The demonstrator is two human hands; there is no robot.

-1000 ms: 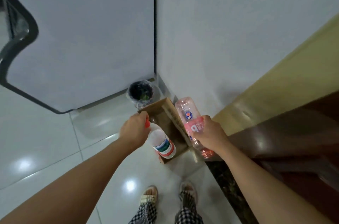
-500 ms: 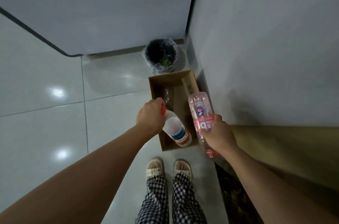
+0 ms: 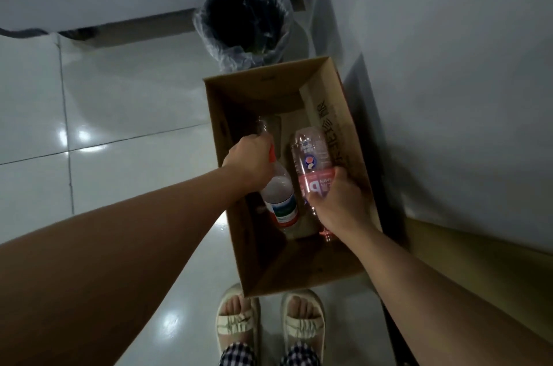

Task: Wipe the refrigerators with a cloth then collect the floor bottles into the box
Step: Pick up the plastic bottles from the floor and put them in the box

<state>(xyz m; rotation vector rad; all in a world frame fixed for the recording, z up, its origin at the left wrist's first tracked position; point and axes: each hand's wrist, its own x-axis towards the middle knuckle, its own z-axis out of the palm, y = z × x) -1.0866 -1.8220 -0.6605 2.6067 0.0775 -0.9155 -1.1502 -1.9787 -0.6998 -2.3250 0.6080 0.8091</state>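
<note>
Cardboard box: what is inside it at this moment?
The cardboard box holds a clear bottle against its left wall. Two held bottles, red-capped and pink-labelled, cover part of the floor; anything beneath them is hidden.

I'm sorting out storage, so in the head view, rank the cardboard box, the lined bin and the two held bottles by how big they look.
1. cardboard box
2. lined bin
3. pink-label bottle and red-cap bottle: similar, hands cover parts, unranked.

Pink bottle (image 3: 314, 168) label: large white "P", seen upside down; smaller print unreadable.
Cardboard box (image 3: 344, 114) flap: dark printed characters, not legible.
</note>
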